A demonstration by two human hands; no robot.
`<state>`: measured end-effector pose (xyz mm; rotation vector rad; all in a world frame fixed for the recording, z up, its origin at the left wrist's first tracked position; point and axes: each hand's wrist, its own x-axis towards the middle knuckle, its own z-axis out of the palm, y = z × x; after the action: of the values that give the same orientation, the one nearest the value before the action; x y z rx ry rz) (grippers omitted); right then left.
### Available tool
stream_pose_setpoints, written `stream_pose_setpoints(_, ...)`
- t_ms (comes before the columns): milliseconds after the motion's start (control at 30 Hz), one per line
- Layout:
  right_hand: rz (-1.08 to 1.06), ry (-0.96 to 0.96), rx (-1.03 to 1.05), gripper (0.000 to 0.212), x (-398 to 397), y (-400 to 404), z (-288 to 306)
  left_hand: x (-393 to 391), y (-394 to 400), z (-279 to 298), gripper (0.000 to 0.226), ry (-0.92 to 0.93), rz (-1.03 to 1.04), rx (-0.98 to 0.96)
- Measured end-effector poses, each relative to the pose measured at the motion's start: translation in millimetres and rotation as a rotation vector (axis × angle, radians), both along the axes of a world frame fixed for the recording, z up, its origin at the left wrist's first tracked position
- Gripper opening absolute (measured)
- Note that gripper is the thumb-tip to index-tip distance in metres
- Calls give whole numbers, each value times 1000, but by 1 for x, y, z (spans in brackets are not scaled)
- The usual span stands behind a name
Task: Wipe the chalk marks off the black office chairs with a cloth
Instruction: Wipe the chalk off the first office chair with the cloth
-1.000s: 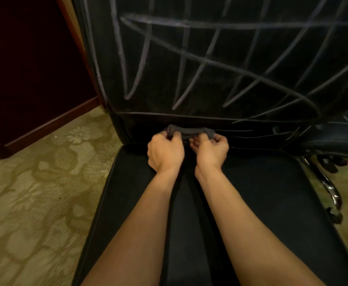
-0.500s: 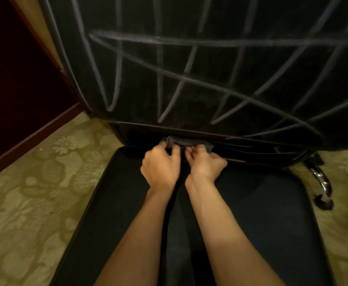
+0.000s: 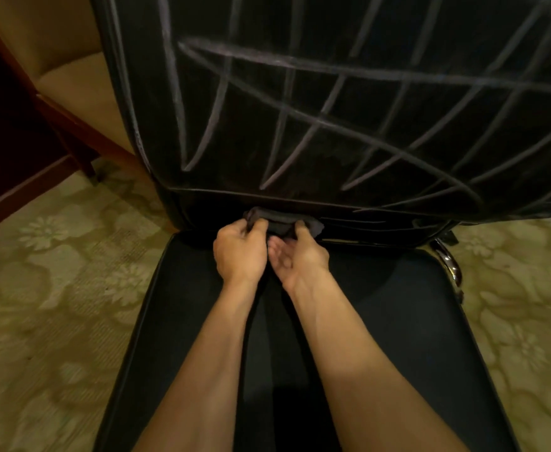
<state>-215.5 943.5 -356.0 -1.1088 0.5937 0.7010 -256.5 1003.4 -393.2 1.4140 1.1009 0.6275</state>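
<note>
- The black padded office chair (image 3: pixel 382 321) is filling the view, its flat seat running toward the camera and its upright backrest rising behind; it is looking heavy and firm, a steady surface to rub against.
- The pale chalk lines (image 3: pixel 300 119) are crossing the backrest in a loose grid, with fainter strokes on the band just above the seat; chalk is probably lifting as dry dust, so firm strokes should serve.
- The small dark grey cloth (image 3: pixel 284 221) is sitting bunched at the crease where seat meets backrest, its long axis lying left to right along that crease. It is reading as soft, light and limp, best gathered into a pad and held from both ends.
- The left hand (image 3: pixel 241 252) is curling its fingers round the cloth's left end.
- The right hand (image 3: pixel 298 256) is pinching the right end with thumb up; how its other fingers are lying is hard to tell in the dim light.
</note>
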Motion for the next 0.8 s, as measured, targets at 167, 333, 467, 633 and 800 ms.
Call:
stream_pose_setpoints(167, -100, -66, 9, 18, 1, 10, 1, -1, 1, 5, 25, -55, -10, -73)
stream_pose_setpoints(333, -128, -178, -31, 23, 11, 5, -9, 5, 4, 2, 31, -57, -6, -127)
stream_pose_setpoints(467, -134, -144, 38, 26, 17, 4, -14, 11, 2, 5, 34, 2, 59, -154)
stream_pose_setpoints(633, -34, -208, -3, 25, 5, 17, -11, 10, 3, 10, 9, -193, 280, -256)
stream_pose_setpoints(800, 92, -156, 9, 7, -20, 54, -13, -13, 33, 13, 12, -262, 514, -168)
